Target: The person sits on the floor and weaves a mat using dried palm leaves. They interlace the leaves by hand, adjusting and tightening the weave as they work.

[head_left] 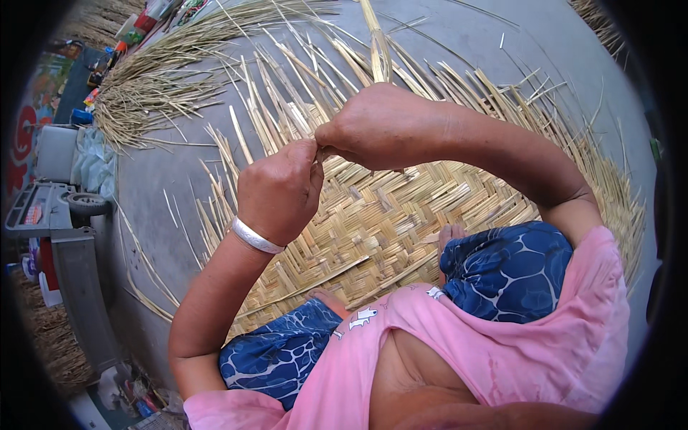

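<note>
The left hand (278, 190) and the right hand (376, 127) meet just above the centre of the frame; both are curled into fists, knuckles up, their thumb sides touching; I cannot tell what, if anything, is pinched between the fingers, as the backs of the hands hide it. Beneath them, a pale woven mat (390, 208) fills the middle of the frame, its unwoven strips (266, 93) fanning out toward the top and right; a broader strip (375, 44) runs from the top edge down to behind the right hand; I cannot tell whether it is gripped. A silvery bracelet (256, 237) circles the left wrist; a pink shirt (459, 315) and blue patterned trousers (510, 269) fill the lower part; a bundle of loose stalks (154, 93) lies on the grey floor (154, 186) at upper left; a grey cart (84, 294) stands at the left edge.
</note>
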Available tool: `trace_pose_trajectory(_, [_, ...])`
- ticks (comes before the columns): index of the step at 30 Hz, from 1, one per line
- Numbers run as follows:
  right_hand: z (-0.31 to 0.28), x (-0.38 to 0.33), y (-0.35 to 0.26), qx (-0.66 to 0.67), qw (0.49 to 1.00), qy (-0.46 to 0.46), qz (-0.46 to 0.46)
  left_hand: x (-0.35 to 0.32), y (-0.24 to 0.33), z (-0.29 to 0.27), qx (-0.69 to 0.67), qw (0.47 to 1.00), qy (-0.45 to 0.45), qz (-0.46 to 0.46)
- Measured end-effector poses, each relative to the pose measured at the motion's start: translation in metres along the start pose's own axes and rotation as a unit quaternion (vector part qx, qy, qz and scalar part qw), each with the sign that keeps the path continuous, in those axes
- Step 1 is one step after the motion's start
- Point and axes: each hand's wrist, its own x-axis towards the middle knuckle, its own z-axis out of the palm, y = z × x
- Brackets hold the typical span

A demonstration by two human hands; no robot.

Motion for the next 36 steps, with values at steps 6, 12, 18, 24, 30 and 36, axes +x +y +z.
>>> trace_pose_trajectory(6, [0.019,0.006,-0.002,-0.041,0.987,0.153,-0.019,0.002,-0.009,0.002,-0.022,0.997,0.07,-0.038])
trace_pose_trajectory(12, [0.011,0.015,-0.003,-0.103,0.952,0.283,-0.047,0.012,-0.012,-0.004,-0.111,0.978,0.119,-0.128])
trace_pose_trajectory(18, [0.016,0.021,0.0,-0.126,0.941,0.307,-0.06,0.015,-0.017,0.0,-0.353,0.892,0.074,-0.273])
trace_pose_trajectory(24, [0.029,0.015,0.004,-0.111,0.963,0.245,-0.027,0.017,-0.02,0.008,-0.379,0.879,-0.02,-0.289])
trace_pose_trajectory(30, [0.042,0.008,0.002,-0.062,0.981,0.183,-0.011,0.003,-0.015,0.019,-0.051,0.994,0.006,-0.098])
trace_pose_trajectory(36, [0.046,0.011,-0.002,-0.041,0.986,0.163,-0.016,-0.002,-0.015,0.014,-0.007,0.995,-0.013,-0.097])
